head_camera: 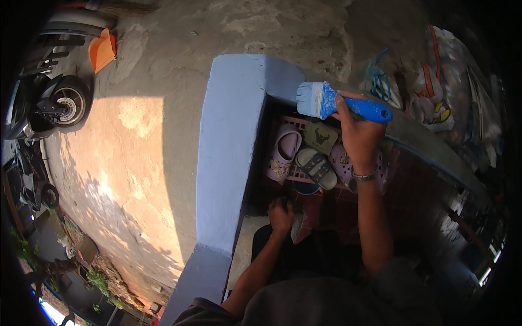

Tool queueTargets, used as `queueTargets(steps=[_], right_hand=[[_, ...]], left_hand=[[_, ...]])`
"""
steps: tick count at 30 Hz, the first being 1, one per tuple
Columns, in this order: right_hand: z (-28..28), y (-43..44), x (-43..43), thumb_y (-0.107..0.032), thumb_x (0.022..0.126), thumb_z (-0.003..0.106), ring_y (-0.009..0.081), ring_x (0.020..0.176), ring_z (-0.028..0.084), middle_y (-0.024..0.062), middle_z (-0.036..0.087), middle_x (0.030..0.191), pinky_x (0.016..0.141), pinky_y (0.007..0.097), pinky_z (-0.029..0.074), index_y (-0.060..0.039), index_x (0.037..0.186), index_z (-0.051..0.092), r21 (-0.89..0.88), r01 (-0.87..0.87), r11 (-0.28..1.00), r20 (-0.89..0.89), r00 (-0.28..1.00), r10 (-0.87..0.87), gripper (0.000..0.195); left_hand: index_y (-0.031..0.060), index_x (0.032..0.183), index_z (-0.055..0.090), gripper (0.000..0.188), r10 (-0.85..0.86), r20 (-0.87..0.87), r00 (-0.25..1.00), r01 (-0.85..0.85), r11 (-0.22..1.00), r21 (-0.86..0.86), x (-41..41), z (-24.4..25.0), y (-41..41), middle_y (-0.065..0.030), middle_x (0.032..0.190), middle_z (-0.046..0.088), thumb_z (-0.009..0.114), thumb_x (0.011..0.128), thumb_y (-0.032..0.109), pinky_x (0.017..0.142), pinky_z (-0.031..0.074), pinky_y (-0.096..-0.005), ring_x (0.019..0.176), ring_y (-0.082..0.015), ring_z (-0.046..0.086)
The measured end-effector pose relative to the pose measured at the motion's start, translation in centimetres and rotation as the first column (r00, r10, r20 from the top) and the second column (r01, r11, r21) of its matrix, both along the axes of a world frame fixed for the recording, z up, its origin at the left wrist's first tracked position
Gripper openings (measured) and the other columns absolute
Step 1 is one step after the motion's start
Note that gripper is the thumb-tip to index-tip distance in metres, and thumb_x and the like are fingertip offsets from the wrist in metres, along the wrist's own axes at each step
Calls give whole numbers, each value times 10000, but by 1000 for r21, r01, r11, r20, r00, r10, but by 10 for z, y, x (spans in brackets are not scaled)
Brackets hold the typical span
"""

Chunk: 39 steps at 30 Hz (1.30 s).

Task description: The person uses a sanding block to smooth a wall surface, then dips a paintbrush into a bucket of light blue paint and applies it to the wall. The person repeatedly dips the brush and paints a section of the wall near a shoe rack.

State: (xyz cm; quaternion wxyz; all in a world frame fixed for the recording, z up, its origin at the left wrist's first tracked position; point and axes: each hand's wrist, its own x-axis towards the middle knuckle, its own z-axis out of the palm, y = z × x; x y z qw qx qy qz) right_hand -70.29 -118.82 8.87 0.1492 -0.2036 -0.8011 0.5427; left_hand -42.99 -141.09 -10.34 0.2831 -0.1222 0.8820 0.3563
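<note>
My right hand [361,136] grips the blue handle of a wide paintbrush [355,106]. Pale blue paint coats its bristles, which point left, close to the painted inner face [285,77] of a low wall. The wall's broad top [228,155] is light blue too and runs up the middle of the view. Lower down, my left hand [281,216] is held with curled fingers beside the wall's inner side. Shadow and a dark patch at the fingertips hide whether it holds anything.
Below the brush, a pink plastic basket [294,122] holds clogs [284,153] and a strapped sandal [318,169]. Dark red tiles [310,212] lie under it. Beyond the wall are an orange dustpan [102,49] and a motorcycle wheel [67,102]. Filled sacks [448,81] stand at right.
</note>
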Motion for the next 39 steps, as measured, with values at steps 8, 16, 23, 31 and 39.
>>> queueTargets(steps=[8,16,23,31,39], right_hand=[[7,-3,-69,-35,953,756,245,931,772,196,760,1055,801,401,699,126,1095,725,-318,80,945,-38,995,-97,217],[-8,51,-46,-74,920,771,204,727,775,156,786,856,653,323,658,80,1002,771,75,148,986,8,989,-149,175],[2,15,-75,-81,926,771,237,843,779,156,774,938,716,357,655,64,1039,765,-156,49,987,-21,998,-53,184],[4,49,-49,-115,853,795,255,714,760,131,768,798,648,372,554,-39,919,793,506,119,854,-131,990,-61,101],[-7,11,-84,-91,888,793,213,775,775,112,779,820,678,326,613,1,980,796,261,-26,965,-54,998,41,130]], left_hand=[[32,1248,679,364,-12,13,1000,12,1000,3,-6,2,-1,-226,1212,681,678,961,257,1018,478,-549,1158,-441,629],[23,1251,675,366,3,34,999,-2,1000,-11,-8,1,1,-225,1225,679,675,967,253,1027,478,-541,1181,-436,622],[24,1254,673,366,9,24,1000,-10,1000,6,-12,3,2,-227,1225,676,662,974,260,1023,477,-542,1182,-436,620],[31,1256,674,366,15,33,999,-15,1000,-3,-8,3,0,-228,1225,677,660,975,266,1023,478,-535,1183,-436,619],[11,1247,671,362,12,11,1000,-12,1000,11,-7,3,-1,-238,1226,676,672,968,243,1024,479,-537,1170,-442,624]])
